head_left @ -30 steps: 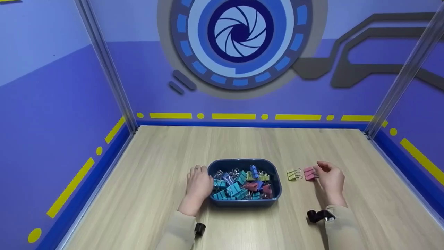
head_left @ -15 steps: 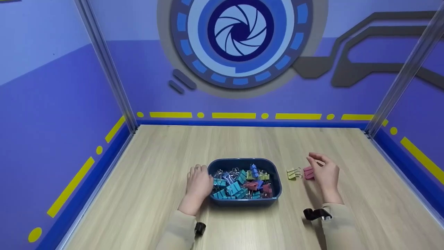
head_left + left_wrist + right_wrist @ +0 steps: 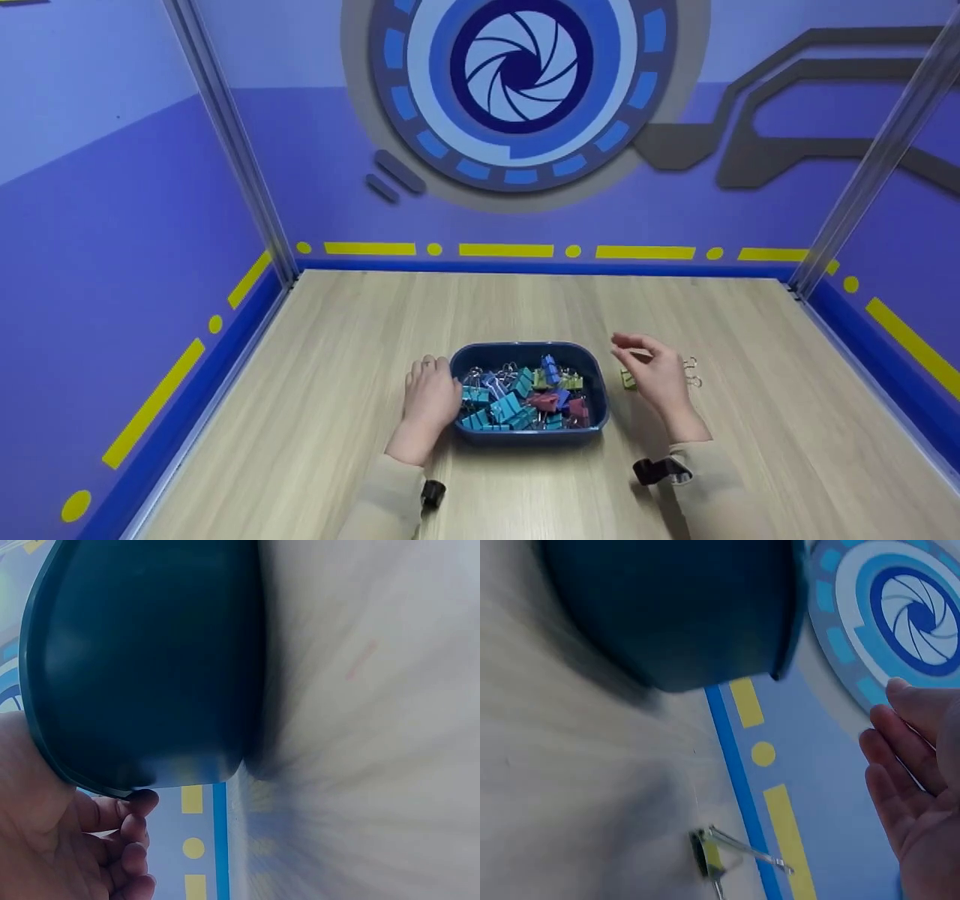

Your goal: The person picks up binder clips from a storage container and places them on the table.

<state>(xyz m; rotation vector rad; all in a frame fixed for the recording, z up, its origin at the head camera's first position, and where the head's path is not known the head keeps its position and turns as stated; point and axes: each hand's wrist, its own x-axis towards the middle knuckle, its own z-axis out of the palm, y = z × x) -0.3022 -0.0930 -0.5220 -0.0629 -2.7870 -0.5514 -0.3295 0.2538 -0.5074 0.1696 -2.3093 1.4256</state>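
A dark blue plastic bin holds several binder clips in teal, blue, green and red. At its left rim, my left hand holds the edge, and the left wrist view has its fingers curled at the rim. My right hand hovers right of the bin with nothing in its loosely bent fingers. Under it, a yellow-green binder clip shows in part. Wire handles of the pink binder clip stick out to the right of the hand; its body is hidden.
Pale wood-grain table surrounds the bin. Blue-purple printed panels stand along its back and both sides, with metal posts at the corners.
My right hand has left the pink binder clip on the table, risen, and moved left over the yellow-green one. The left hand and bin have stayed in place.
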